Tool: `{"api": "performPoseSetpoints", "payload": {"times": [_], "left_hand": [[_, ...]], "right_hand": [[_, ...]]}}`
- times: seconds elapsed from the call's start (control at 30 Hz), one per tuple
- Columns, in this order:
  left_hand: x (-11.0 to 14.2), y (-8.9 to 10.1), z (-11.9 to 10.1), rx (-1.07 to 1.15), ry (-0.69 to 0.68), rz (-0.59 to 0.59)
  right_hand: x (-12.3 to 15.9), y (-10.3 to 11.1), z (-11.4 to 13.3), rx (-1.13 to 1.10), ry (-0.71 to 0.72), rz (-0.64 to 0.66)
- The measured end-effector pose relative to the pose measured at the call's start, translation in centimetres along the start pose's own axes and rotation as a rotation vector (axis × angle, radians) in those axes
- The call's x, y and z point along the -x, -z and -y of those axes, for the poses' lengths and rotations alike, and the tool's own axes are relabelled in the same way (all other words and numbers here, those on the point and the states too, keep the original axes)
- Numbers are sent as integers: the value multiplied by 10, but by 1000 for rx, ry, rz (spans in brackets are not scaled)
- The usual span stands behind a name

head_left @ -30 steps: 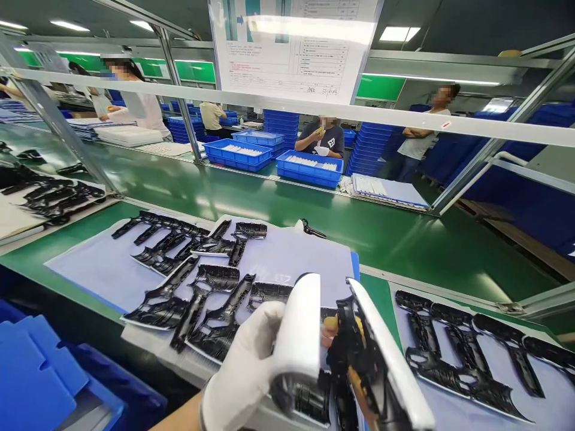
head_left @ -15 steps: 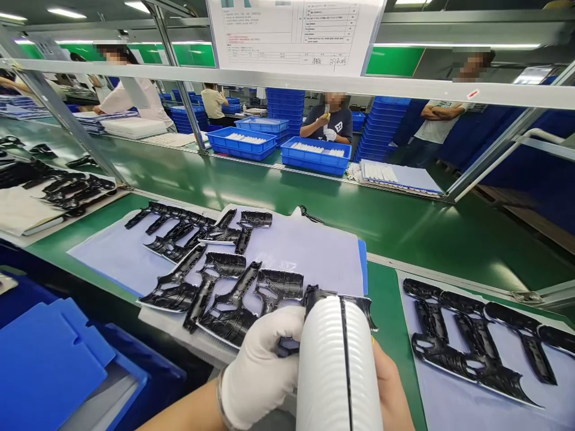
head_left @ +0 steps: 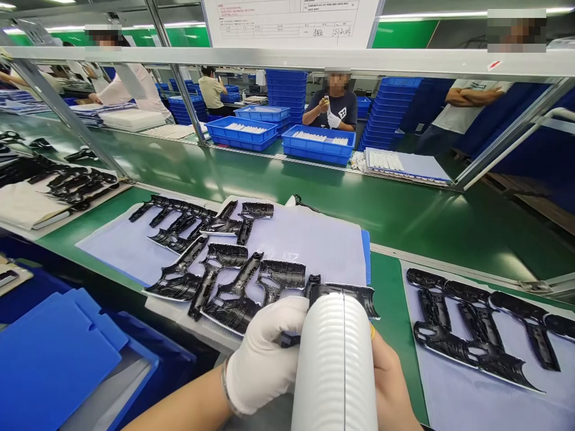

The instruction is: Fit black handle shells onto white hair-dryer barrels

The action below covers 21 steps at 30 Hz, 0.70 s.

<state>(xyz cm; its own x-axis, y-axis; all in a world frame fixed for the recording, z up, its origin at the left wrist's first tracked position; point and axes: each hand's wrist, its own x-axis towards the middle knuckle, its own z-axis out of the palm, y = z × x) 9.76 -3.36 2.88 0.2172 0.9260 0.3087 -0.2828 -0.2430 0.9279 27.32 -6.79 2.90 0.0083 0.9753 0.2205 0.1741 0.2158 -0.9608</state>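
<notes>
Between my two hands, low in the view, is a white plastic housing [head_left: 323,365] made of two shell halves closed together. A thin seam runs down its ribbed, rounded face. My left hand [head_left: 267,356], in a white glove, grips the left side with the fingers curled. On the other side my right hand [head_left: 393,380] grips the housing; its fingers are mostly hidden behind it, with a bit of yellow at one fingertip. Just beyond lie several pistol-shaped shell halves [head_left: 283,274], black insides up, on a pale sheet [head_left: 321,236].
More black shell halves [head_left: 478,320] lie on a sheet at the right, and others [head_left: 67,179] at the far left. Blue bins [head_left: 58,365] stand below the bench at left. Metal frame posts and a rail [head_left: 287,61] cross ahead. Co-workers and blue trays [head_left: 318,146] are across the green bench.
The two white halves, apart a second ago, have come together; the gap between them narrowed from a dark slit to a thin seam. My view has tilted down slightly.
</notes>
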Motion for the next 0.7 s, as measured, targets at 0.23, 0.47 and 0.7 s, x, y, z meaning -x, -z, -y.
{"api": "performPoseSetpoints", "payload": {"times": [0.23, 0.47, 0.7], "left_hand": [[-2, 3, 0, -35, 24, -12], [-13, 5, -4, -221, 135, -68], [-22, 13, -38, -318, 140, -20]], "right_hand": [[0, -6, -7, -91, 81, -2], [-9, -2, -3, -375, -132, 237], [-10, -14, -24, -970, -650, 559]]}}
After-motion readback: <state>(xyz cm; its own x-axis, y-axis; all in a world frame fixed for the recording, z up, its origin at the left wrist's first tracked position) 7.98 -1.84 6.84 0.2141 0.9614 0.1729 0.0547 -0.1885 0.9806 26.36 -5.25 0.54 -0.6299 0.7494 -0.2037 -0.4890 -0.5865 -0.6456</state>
